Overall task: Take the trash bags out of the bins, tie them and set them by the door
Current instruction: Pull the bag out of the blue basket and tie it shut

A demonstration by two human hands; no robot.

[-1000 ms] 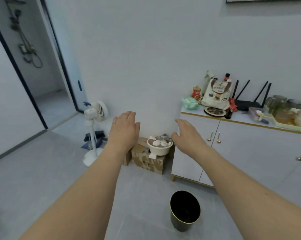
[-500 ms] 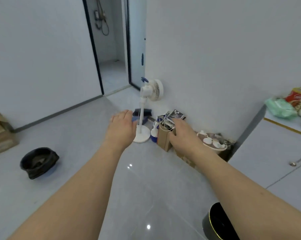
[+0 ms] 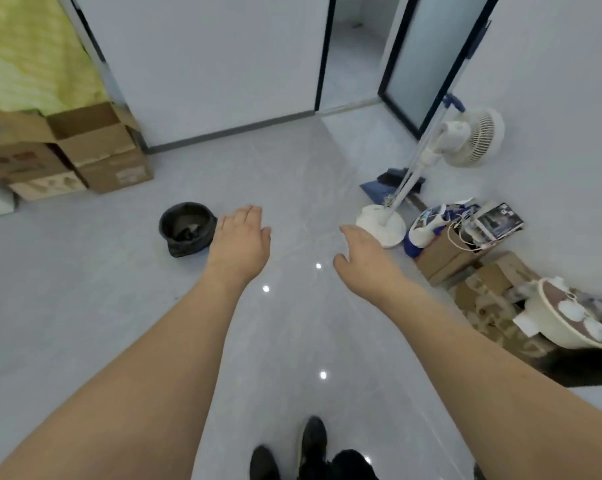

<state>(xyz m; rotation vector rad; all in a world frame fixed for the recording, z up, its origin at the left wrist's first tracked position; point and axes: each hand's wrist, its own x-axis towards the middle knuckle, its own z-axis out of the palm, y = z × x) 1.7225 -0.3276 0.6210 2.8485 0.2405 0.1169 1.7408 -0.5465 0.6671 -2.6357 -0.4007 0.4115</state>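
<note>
Swinging left since before, the view now shows the black-bagged bin point(image 3: 187, 227) beside the empty, flat left hand point(image 3: 240, 243); right hand point(image 3: 363, 255) likewise.

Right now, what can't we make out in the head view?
- Black-bagged bin: contents too dark and small; the left hand overlaps its right edge.
- Floor fan: motion-blurred.
- Cardboard boxes: cut by the left edge.
- Right hand: fingertips foreshortened.

Black trash bag point(image 3: 188, 227), mouth open, upright on the grey floor point(image 3: 85, 289).
</note>
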